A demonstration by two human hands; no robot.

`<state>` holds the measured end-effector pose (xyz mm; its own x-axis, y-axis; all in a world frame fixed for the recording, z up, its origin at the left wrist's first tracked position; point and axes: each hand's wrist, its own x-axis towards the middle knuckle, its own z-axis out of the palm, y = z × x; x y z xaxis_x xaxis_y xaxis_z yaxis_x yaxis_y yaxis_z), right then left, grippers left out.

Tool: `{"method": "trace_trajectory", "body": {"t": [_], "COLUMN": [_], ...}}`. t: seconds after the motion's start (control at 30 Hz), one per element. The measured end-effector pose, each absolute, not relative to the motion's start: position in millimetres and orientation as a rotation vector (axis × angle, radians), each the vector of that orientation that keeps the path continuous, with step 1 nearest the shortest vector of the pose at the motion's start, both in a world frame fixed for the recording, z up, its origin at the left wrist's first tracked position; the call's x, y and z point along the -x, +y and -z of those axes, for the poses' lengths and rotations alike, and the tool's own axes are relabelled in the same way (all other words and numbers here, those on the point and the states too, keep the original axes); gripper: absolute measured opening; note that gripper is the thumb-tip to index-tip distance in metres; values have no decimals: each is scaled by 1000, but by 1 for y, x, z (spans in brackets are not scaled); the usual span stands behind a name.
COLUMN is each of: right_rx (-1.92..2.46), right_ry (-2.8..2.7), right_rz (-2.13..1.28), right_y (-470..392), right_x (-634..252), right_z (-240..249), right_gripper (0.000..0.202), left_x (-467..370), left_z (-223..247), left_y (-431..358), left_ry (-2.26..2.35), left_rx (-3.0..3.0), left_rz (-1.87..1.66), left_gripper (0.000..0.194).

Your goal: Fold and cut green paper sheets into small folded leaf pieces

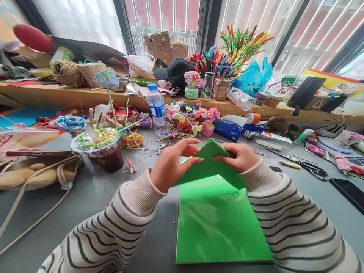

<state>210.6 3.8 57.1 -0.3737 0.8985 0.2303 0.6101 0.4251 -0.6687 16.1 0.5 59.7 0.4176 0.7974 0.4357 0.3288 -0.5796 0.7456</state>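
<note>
A folded piece of green paper [210, 161] is raised over the table, one corner pointing up between my hands. My left hand [178, 163] is at its left side, thumb and fingers closed around the edge near the upper corner. On the right side, my right hand [240, 156] pinches the paper between thumb and fingers. Below lies a stack of green sheets [222, 223] in a shiny clear sleeve, flat on the grey table [153, 242]. The raised paper hides the stack's far part.
A cup with a dark drink [109, 157] stands at the left, a water bottle [157, 110] behind my hands. Scissors [313, 170], a black phone [348, 193] and a pink glue gun [348, 165] lie right. Craft flowers and a cluttered shelf [136, 98] line the back.
</note>
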Motion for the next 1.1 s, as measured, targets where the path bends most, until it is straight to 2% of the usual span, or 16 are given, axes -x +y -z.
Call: {"method": "trace_trajectory", "body": {"t": [0.23, 0.37, 0.53, 0.7, 1.1], "right_rx": [1074, 897, 704, 700, 744], "right_ry": [-1875, -1885, -2030, -2082, -1963], "right_rz": [-499, -457, -417, -311, -164], "right_y": [-9, -8, -14, -26, -36], "right_x": [-200, -197, -205, -207, -202], "right_z": [-55, -65, -87, -94, -95], "right_gripper": [13, 8, 21, 26, 21], "left_x": [-27, -29, -27, -26, -21], "left_z": [-85, -95, -96, -95, -102], "left_y": [-12, -22, -27, -29, -38], "left_ry": [943, 978, 961, 971, 1053], "left_rx": [-2444, -2668, -2895, -2963, -2972], "left_rz": [-1199, -1302, -1378, -1354, -1218], "left_gripper": [16, 19, 15, 14, 15]}}
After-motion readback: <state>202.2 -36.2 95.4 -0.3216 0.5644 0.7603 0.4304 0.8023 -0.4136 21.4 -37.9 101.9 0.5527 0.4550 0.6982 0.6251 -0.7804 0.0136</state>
